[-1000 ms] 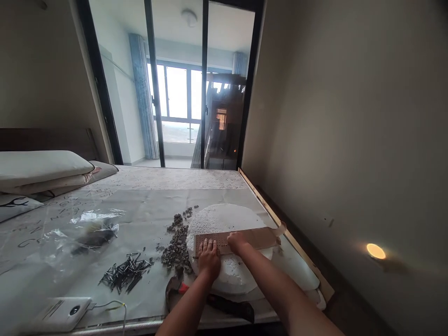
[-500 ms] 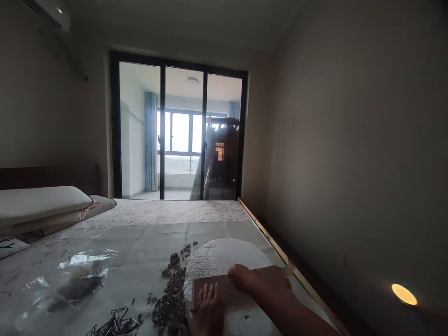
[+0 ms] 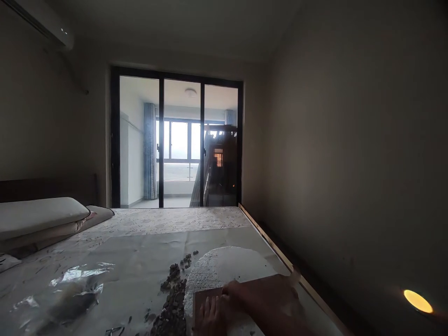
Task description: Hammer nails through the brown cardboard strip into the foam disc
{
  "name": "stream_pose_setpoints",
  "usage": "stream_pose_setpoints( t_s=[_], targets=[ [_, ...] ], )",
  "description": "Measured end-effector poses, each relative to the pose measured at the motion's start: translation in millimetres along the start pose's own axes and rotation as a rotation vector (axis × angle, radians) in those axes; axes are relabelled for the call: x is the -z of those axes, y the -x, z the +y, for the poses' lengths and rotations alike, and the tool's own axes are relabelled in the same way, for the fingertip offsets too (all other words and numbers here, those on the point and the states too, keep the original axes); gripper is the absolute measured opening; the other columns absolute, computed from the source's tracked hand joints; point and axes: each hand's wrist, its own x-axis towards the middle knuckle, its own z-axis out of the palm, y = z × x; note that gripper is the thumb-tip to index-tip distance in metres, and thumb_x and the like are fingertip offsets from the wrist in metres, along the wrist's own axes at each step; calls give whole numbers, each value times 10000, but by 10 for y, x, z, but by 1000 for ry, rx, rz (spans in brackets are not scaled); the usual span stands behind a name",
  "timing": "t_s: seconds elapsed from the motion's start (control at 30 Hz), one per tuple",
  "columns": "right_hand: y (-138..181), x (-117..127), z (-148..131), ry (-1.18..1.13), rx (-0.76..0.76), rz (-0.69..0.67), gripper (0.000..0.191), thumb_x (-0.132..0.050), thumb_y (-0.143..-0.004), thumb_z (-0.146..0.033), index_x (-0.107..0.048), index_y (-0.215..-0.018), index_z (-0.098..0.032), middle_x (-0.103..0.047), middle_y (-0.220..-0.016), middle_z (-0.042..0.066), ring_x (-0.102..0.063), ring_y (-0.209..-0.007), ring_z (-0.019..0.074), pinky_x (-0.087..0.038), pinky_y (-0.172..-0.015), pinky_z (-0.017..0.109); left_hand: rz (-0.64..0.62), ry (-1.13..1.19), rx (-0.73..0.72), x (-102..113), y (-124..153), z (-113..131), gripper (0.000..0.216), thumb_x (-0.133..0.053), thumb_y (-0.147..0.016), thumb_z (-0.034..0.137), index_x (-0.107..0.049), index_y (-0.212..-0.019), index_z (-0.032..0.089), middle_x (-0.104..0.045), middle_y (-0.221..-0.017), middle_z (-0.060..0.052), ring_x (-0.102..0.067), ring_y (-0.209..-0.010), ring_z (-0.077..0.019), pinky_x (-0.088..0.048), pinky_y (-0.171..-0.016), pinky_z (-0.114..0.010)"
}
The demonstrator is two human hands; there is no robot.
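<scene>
At the bottom edge of the head view my left hand (image 3: 209, 316) lies flat with its fingers stretched out on the left end of a brown wooden strip (image 3: 203, 298). My right hand (image 3: 241, 294) is closed on top of the same strip, just right of the left hand; I cannot make out what its fingers pinch. The strip rests across a round white foam slab (image 3: 224, 261). Both forearms run off the bottom of the frame.
A heap of small dark stones (image 3: 173, 298) lies left of the foam. A clear plastic bag (image 3: 70, 291) lies further left on the sheet-covered bed (image 3: 147, 252). Folded bedding (image 3: 38, 217) is at the left. A wooden edge (image 3: 269, 242), a wall and glass doors (image 3: 180, 144) border the bed.
The camera has tilted up: the hands, foam and strip have slid to the bottom edge, and the nails, hammer and white device have dropped out of view. Both hands stay on the strip.
</scene>
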Motion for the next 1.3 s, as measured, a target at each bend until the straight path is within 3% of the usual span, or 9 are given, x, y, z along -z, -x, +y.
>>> stream_pose_setpoints(
  t_s=[0.1, 0.17, 0.23, 0.37, 0.77, 1.0, 1.3],
  targets=[
    [134, -43, 156, 69, -126, 16, 301, -543, -875, -323, -565, -1119, -148, -584, -1126, 67, -588, -956, 206, -504, -797, 388, -44, 11, 14, 247, 26, 152, 512, -338, -785, 88, -563, -1241, 152, -552, -1286, -74, -442, -1245, -243, -314, -1051, -409],
    [210, -90, 311, 114, -197, 9, 209, -509, -894, -257, -618, -1019, -129, -611, -1085, 107, -585, -984, 200, -475, -833, 352, -93, 37, -4, 362, -12, 253, 480, -328, -822, 129, -549, -1248, 117, -541, -1294, -103, -427, -1255, -259, -297, -1057, -433],
    [259, -137, 470, 159, -239, -19, 200, -477, -907, -223, -631, -970, -112, -617, -1068, 111, -584, -985, 197, -470, -845, 355, -118, 65, 21, 388, -69, 322, 455, -322, -852, 166, -550, -1241, 106, -548, -1283, -120, -424, -1255, -267, -276, -1065, -456],
    [304, -211, 640, 238, -257, -86, 249, -528, -887, -301, -580, -1071, -142, -598, -1092, 70, -592, -940, 183, -501, -806, 389, -123, 93, 9, 323, -120, 373, 449, -332, -872, 205, -533, -1251, 71, -536, -1291, -142, -391, -1278, -279, -254, -1077, -456],
    [354, -390, 637, 420, -166, -177, 242, -545, -878, -283, -591, -1045, -114, -606, -1068, 87, -590, -954, 192, -494, -822, 391, -165, 78, 3, 283, -109, 431, 461, -326, -880, 227, -510, -1278, 85, -519, -1309, -142, -376, -1288, -273, -239, -1085, -460],
    [341, -376, 566, 503, -107, -234, 245, -551, -875, -282, -590, -1043, -109, -607, -1062, 85, -592, -950, 192, -498, -815, 388, -199, 84, 20, 282, -109, 450, 461, -345, -869, 216, -512, -1273, 71, -507, -1322, -137, -358, -1299, -277, -220, -1093, -458],
    [300, -373, 446, 471, -159, -191, 315, -547, -876, -308, -550, -1133, -126, -578, -1123, 96, -590, -948, 195, -505, -802, 389, -190, 119, 17, 324, -106, 450, 452, -328, -875, 216, -528, -1261, 91, -515, -1313, -143, -368, -1293, -280, -224, -1083, -481]
  ],
)
